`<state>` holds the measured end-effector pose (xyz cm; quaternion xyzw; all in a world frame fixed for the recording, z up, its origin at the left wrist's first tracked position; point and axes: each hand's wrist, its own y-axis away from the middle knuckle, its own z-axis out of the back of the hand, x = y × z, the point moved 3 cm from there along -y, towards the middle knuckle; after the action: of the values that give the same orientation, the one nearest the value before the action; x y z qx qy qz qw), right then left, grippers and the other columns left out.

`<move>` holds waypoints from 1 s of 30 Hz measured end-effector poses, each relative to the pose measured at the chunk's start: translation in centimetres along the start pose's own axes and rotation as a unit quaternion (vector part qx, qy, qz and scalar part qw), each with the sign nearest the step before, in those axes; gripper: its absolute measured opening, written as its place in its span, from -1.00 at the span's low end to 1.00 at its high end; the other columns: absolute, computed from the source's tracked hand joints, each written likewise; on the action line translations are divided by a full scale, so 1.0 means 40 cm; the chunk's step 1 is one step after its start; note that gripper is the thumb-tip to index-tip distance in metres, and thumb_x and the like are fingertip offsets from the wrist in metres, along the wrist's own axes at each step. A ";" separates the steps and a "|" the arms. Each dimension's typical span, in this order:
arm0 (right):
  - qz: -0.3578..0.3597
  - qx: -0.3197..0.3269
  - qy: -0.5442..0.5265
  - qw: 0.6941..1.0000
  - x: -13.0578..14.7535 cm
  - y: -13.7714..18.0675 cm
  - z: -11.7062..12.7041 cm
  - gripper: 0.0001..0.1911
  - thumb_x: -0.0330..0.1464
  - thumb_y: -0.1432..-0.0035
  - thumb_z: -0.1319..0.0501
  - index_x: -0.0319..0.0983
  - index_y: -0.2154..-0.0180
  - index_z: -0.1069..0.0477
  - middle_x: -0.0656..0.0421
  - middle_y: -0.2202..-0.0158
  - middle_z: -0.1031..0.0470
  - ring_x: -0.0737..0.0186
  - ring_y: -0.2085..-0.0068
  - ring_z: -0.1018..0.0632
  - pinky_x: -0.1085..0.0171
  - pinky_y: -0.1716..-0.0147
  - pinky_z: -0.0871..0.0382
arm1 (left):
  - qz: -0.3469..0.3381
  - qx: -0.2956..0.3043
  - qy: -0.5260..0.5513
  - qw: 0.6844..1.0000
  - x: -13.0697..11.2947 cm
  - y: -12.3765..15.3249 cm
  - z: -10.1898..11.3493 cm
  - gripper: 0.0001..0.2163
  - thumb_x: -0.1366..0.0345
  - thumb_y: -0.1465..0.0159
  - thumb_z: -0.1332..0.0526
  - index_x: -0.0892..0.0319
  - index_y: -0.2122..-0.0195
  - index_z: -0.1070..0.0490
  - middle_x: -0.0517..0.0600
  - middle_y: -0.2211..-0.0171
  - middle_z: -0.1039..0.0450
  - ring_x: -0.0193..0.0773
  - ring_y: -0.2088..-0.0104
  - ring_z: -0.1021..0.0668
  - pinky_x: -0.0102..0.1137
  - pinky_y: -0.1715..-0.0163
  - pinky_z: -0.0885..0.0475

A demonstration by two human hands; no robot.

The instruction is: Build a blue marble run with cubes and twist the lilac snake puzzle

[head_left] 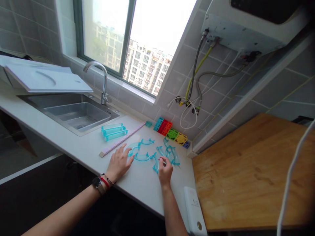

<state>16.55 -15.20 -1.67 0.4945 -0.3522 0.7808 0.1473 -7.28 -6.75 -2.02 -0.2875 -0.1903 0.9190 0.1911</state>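
Fingers spread, my left hand [119,165] is over the white counter beside a translucent teal curved track piece [144,159], its fingertips close to the near end. My right hand [165,170] is closed, fingers curled in a pinch right beside another curved track piece [155,164]; what sits between the fingertips is hidden. These curved pieces form a winding line with one more arc [147,142] behind. Several loose curved pieces [169,152] lie in a heap beyond my right hand. Straight teal track pieces [114,131] lie beyond my left hand.
A long pale pink strip [123,139] lies across the counter [145,183]. Colourful blocks [169,129] line the wall. Left are a sink [78,113], faucet [104,82] and white board [49,78]. A white device [194,209] and wooden panel [256,173] stand right.
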 end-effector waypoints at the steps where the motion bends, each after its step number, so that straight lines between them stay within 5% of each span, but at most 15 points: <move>1: -0.008 0.001 -0.007 1.000 -0.001 0.001 0.000 -0.65 -0.16 -0.25 -0.18 -0.31 0.21 -0.57 0.00 0.27 -0.63 0.07 0.24 -0.61 0.19 0.24 -0.48 | -0.002 0.001 0.011 1.000 0.003 0.003 0.000 -0.65 0.08 -0.39 -0.11 0.14 -0.06 -0.45 0.23 -0.25 -0.30 0.16 -0.15 -0.44 -0.07 -0.02 -0.43; 10: -0.061 0.000 -0.098 0.993 -0.010 -0.003 0.005 -0.60 -0.10 -0.21 -0.20 -0.33 0.19 -0.51 0.18 0.53 -0.49 0.27 0.53 -0.49 0.30 0.51 -0.44 | -0.058 0.007 0.079 0.995 0.005 0.011 0.003 -0.73 0.20 -0.35 -0.14 0.15 0.00 -0.47 0.21 -0.19 -0.35 0.09 -0.13 -0.46 -0.06 -0.11 -0.39; 25: -0.061 0.012 -0.130 0.990 0.012 0.004 0.003 -0.61 -0.09 -0.20 -0.26 -0.30 0.18 -0.51 0.21 0.54 -0.46 0.30 0.55 -0.46 0.30 0.52 -0.40 | -0.052 0.043 0.109 0.992 0.025 0.014 -0.022 -0.77 0.19 -0.34 -0.15 0.09 0.06 -0.50 0.16 -0.15 -0.40 0.06 -0.11 -0.47 -0.06 -0.11 -0.39; 30: -0.034 -0.014 -0.146 0.989 0.046 -0.052 0.013 -0.66 -0.15 -0.23 -0.28 -0.30 0.15 -0.51 0.22 0.52 -0.46 0.33 0.51 -0.46 0.33 0.48 -0.39 | -0.031 -0.008 0.141 0.989 0.013 0.004 -0.006 -0.78 0.20 -0.36 -0.14 0.09 0.05 -0.48 0.16 -0.17 -0.37 0.04 -0.15 -0.44 -0.09 -0.13 -0.37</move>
<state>17.24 -14.32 0.93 0.6130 -0.3641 0.6894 0.1278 -7.55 -6.58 -2.50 -0.4098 -0.1774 0.8614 0.2420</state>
